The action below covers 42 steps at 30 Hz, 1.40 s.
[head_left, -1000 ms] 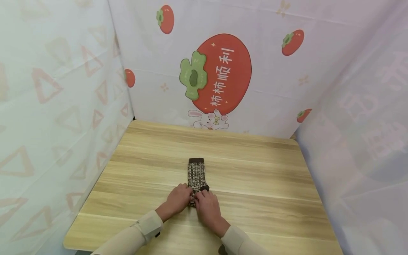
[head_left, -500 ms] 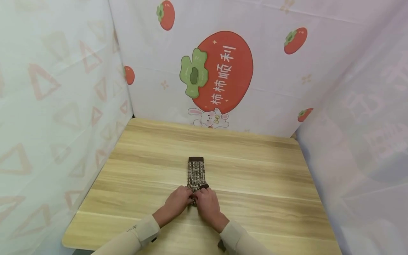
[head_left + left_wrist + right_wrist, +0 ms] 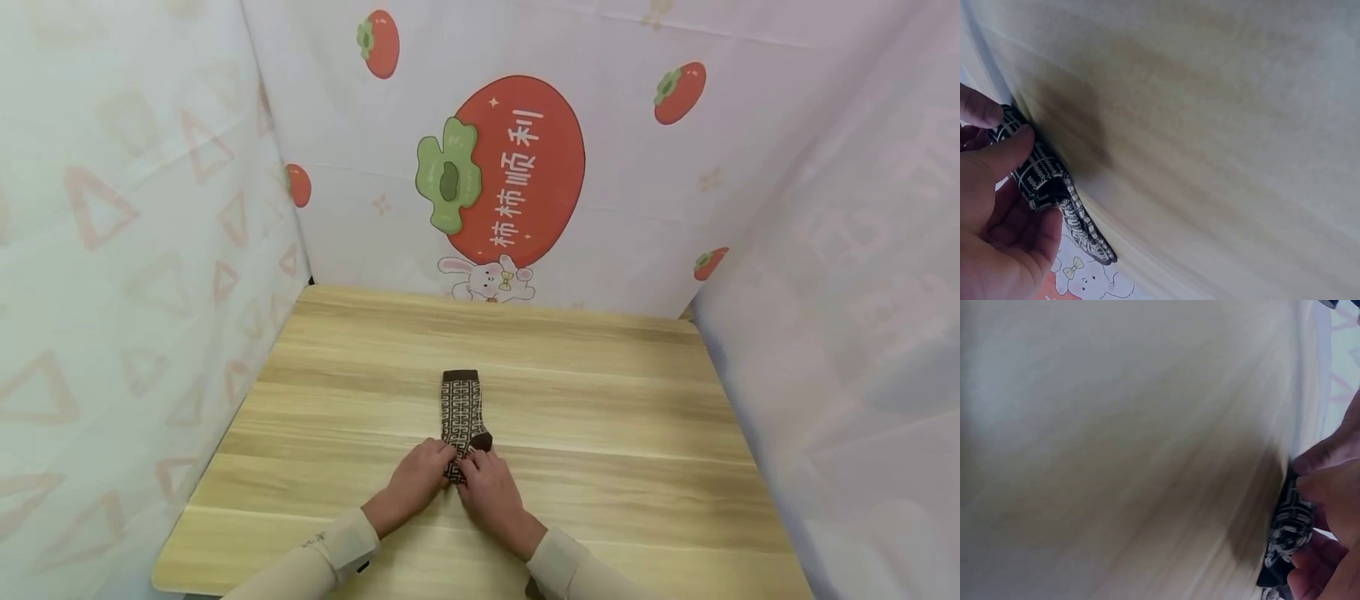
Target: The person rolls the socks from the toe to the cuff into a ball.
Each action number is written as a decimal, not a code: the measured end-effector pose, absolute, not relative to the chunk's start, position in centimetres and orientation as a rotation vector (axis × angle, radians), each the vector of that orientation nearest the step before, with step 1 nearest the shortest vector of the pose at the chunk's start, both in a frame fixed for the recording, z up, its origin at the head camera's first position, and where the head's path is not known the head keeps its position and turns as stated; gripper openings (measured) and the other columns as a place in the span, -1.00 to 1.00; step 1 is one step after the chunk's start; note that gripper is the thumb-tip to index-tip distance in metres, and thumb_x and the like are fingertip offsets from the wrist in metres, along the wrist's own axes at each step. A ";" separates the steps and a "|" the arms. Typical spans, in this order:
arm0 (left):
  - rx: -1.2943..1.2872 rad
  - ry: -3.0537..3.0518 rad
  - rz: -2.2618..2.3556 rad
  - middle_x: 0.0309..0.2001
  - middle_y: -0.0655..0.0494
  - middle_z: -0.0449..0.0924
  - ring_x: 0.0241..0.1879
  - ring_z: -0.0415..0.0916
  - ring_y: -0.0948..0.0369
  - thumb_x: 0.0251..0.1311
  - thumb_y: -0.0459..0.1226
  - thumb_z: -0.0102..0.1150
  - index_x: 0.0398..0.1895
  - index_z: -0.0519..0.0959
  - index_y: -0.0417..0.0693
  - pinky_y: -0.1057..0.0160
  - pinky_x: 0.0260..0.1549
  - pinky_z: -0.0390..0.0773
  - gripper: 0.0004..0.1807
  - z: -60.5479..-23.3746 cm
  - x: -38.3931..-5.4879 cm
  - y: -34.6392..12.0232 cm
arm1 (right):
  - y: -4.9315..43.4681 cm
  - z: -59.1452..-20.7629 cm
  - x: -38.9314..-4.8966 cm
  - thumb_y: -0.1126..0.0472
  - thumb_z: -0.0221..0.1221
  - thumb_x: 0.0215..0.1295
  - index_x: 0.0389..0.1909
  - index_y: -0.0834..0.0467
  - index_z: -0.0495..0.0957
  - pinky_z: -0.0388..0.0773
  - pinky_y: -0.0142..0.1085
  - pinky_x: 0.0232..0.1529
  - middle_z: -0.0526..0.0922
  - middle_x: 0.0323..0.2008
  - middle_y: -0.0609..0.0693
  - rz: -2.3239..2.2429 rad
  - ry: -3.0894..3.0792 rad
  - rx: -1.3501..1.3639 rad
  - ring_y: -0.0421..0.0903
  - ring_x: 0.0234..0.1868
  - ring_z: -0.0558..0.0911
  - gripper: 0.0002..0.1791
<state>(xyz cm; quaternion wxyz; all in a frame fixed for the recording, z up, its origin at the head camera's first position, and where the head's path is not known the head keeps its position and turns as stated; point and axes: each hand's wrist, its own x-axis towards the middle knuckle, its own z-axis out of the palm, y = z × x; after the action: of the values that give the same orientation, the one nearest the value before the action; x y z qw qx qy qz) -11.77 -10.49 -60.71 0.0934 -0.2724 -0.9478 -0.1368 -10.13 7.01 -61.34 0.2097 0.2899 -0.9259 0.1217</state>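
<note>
A dark brown sock (image 3: 461, 408) with a pale maze-like pattern lies on the wooden table (image 3: 600, 400), its plain brown cuff pointing away from me. Its brown heel (image 3: 481, 442) sticks out to the right. My left hand (image 3: 416, 475) pinches the near foot part from the left, thumb on the near side and fingers curled beyond, where the left wrist view shows the fabric (image 3: 1041, 165) folded over. From the right, my right hand (image 3: 491, 492) pinches the same part, with bunched fabric (image 3: 1291, 522) between thumb and fingers in the right wrist view. Fingers hide much of the toe end.
Behind the table hangs a white cloth backdrop (image 3: 630, 183) printed with red persimmons and a rabbit. Cloth walls also stand along the left (image 3: 135, 292) and right (image 3: 840, 333) sides. Light sleeves (image 3: 348, 537) cover both forearms.
The hands stay at the sock's foot. My right fingers have slid slightly toward me, so more of the brown heel shows. The rest of the sock lies as before.
</note>
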 end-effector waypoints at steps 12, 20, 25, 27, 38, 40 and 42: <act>-0.828 -2.861 -0.374 -0.30 0.09 0.65 -0.34 0.49 0.19 0.04 -0.21 0.51 -0.29 0.64 -0.07 0.24 -0.30 0.54 -0.75 -59.6 -11.9 -10.4 | 7.3 -61.9 -10.6 0.06 0.52 0.01 -0.22 0.07 0.61 0.45 -0.31 -0.34 0.62 -0.30 -0.08 0.280 -2.546 0.804 -0.13 -0.29 0.54 -0.63; -0.812 -2.936 -0.411 -0.28 0.12 0.65 -0.36 0.43 0.24 0.07 -0.18 0.49 -0.25 0.68 -0.07 0.31 -0.36 0.49 -0.76 -59.6 -12.2 -10.3 | 7.3 -61.8 -10.6 0.11 0.51 -0.02 -0.22 0.05 0.63 0.41 -0.29 -0.35 0.61 -0.32 -0.08 0.297 -2.563 0.789 -0.13 -0.31 0.54 -0.66; -0.792 -2.948 -0.422 -0.24 0.11 0.65 -0.34 0.45 0.22 0.10 -0.18 0.47 -0.22 0.69 -0.06 0.28 -0.33 0.50 -0.77 -59.5 -12.2 -10.3 | 7.3 -61.5 -10.7 0.12 0.48 0.04 -0.19 0.03 0.66 0.45 -0.29 -0.32 0.63 -0.30 -0.09 0.335 -2.600 0.788 -0.14 -0.28 0.56 -0.70; -0.783 -2.957 -0.417 -0.23 0.10 0.65 -0.33 0.45 0.21 0.12 -0.17 0.46 -0.20 0.70 -0.05 0.26 -0.33 0.50 -0.77 -59.5 -12.2 -10.4 | 7.3 -61.3 -10.8 0.12 0.46 0.06 -0.19 0.03 0.67 0.46 -0.30 -0.31 0.63 -0.29 -0.09 0.352 -2.618 0.790 -0.14 -0.28 0.56 -0.72; -0.779 -2.964 -0.284 -0.27 0.11 0.58 -0.33 0.40 0.19 -0.09 -0.04 0.57 -0.21 0.70 -0.04 0.22 -0.35 0.46 -0.59 -58.8 -12.1 -9.9 | 7.6 -61.1 -11.2 0.13 0.44 0.05 -0.23 0.03 0.73 0.46 -0.34 -0.33 0.63 -0.37 -0.14 0.352 -2.621 0.823 -0.20 -0.35 0.54 -0.77; -0.771 -2.952 -0.237 -0.29 0.13 0.54 -0.33 0.38 0.19 -0.10 -0.04 0.57 -0.23 0.71 -0.02 0.23 -0.36 0.45 -0.61 -58.8 -12.1 -9.8 | 7.6 -61.0 -11.3 0.12 0.44 0.07 -0.24 0.04 0.74 0.44 -0.35 -0.36 0.64 -0.39 -0.13 0.322 -2.626 0.840 -0.19 -0.35 0.54 -0.78; -0.761 -2.946 -0.216 -0.30 0.13 0.52 -0.32 0.37 0.19 -0.07 -0.06 0.56 -0.25 0.71 -0.02 0.23 -0.37 0.43 -0.64 -58.9 -12.1 -9.6 | 7.6 -60.8 -11.4 0.10 0.42 0.10 -0.24 0.04 0.74 0.40 -0.37 -0.38 0.65 -0.39 -0.13 0.283 -2.644 0.851 -0.19 -0.35 0.54 -0.79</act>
<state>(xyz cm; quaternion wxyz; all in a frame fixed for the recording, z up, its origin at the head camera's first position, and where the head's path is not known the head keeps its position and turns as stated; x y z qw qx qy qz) -12.13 -9.64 -58.86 0.0455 -0.2492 -0.9648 -0.0708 -11.44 7.60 -60.76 0.1739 0.3003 -0.9325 0.0999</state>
